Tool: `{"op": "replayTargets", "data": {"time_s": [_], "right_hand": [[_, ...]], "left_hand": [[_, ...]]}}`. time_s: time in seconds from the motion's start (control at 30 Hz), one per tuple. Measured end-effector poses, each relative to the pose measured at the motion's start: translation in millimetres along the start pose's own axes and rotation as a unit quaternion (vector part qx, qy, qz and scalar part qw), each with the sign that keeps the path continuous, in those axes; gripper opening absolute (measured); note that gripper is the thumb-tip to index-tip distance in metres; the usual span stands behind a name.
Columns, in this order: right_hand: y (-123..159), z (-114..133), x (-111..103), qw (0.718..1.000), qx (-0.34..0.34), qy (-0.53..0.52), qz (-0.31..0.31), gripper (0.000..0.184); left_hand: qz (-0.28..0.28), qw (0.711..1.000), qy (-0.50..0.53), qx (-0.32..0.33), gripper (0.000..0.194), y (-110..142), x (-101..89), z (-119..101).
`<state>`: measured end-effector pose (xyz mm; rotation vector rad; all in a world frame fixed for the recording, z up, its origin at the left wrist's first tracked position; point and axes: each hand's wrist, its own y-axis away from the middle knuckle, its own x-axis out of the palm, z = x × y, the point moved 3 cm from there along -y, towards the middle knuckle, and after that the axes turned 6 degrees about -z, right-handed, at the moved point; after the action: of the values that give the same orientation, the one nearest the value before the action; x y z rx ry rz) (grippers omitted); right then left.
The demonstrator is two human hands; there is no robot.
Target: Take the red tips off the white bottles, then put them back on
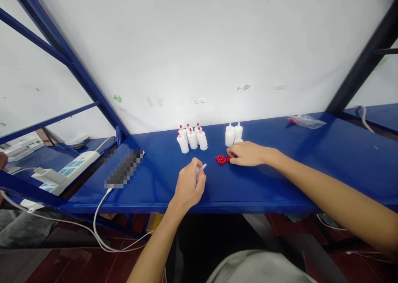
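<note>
My left hand (190, 182) is closed around a small white squeeze bottle (198, 171). Its bare nozzle pokes out past my thumb, and my fingers hide most of the body. My right hand (247, 153) is at the right edge of a pile of small red caps (222, 160), fingers drawn together; what lies between the fingertips is hidden. Behind it stand several white bottles with uncapped nozzles (229, 137), one partly covered by the hand. Farther left, a cluster of white bottles with red tips (192, 139) stands upright.
On the blue table (273, 187), a clear plastic bag (307, 121) with something red lies at the back right. A pixelated dark object (124, 169) with a white cable (95, 216) lies at left. Beyond the blue frame post (83, 79) is a power strip (74, 167). A white wall backs the table.
</note>
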<state>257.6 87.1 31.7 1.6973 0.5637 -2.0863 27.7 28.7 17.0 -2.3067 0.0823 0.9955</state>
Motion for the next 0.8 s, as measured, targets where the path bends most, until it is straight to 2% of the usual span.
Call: {"op": "replayTargets", "data": {"time_s": [0.17,0.27,0.33,0.43,0.5,0.63,0.8], "right_hand": [[0.3,3.0,-4.3,1.0,-0.01,-0.004,-0.02,0.014],[2.5,11.1,-11.6,0.995,-0.024,0.008,-0.094,0.014],[4.7,23.5,-13.3,0.989,-0.061,-0.026,-0.133,0.017],[6.8,45.3,-6.3,0.974,-0.141,-0.124,-0.129,0.024],[6.7,53.3,-1.2,0.962,-0.165,-0.17,-0.136,0.026],[5.2,52.4,0.9,0.953,-0.155,-0.204,-0.16,0.025],[5.6,55.7,3.9,0.955,-0.17,-0.202,-0.134,0.025]], "left_hand": [[0.004,1.0,0.002,0.023,0.021,-3.4,1.3,-6.1],[0.019,0.999,0.008,0.029,0.023,-3.7,2.9,-7.7],[0.036,0.999,0.017,0.037,0.023,-3.2,4.9,-7.4],[0.059,0.996,0.036,0.055,0.024,-2.3,7.9,-5.4],[0.063,0.995,0.045,0.059,0.027,-2.0,8.8,-3.6],[0.075,0.995,0.043,0.05,0.028,-1.9,8.6,-2.7],[0.091,0.992,0.069,0.049,0.029,-1.7,7.1,-6.4]]}}
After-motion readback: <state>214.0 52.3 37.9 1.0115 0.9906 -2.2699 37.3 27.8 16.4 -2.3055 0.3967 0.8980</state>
